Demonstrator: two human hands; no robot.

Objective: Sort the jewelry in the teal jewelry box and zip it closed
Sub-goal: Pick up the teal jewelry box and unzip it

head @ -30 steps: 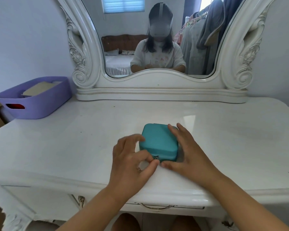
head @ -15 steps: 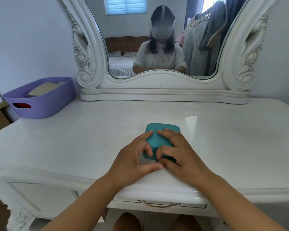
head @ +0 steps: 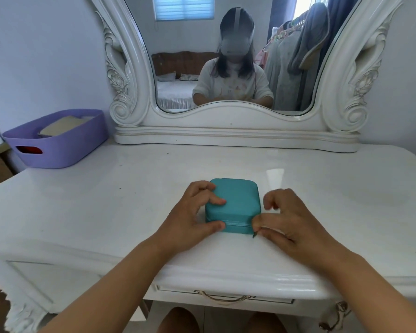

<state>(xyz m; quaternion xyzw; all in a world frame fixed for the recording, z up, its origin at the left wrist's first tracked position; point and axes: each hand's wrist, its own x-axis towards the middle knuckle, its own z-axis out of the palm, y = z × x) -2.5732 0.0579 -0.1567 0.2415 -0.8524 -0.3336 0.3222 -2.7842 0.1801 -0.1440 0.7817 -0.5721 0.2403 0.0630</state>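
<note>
Teal and softly padded, the one square zip-around jewelry box (head: 233, 204) lies flat near the front edge of the white glossy dressing table (head: 322, 188), lid down, and we take it as our landmark.

In the head view, our left hand (head: 192, 217) holds the box from its left: the fingers curl over the lid's left edge, the index tip rests on top, and the thumb presses against the front wall by the zipper seam (head: 238, 223). Our right hand (head: 288, 224) sits at the box's front right corner, thumb and forefinger pinching a small dark zipper pull (head: 254, 234); the other fingers are loosely curled above.

We judge we are at the zipping step, with the sorting apparently behind us, since no jewelry shows outside the box. The next move seems to call for a steady brace from the left hand while the pull travels round the corner; whether the far sides are closed we cannot tell.

Counted: one box, one pull, two hands. Far to the box's left stands one lilac plastic basket (head: 58, 140); behind it, one carved white mirror (head: 226, 56).
</note>
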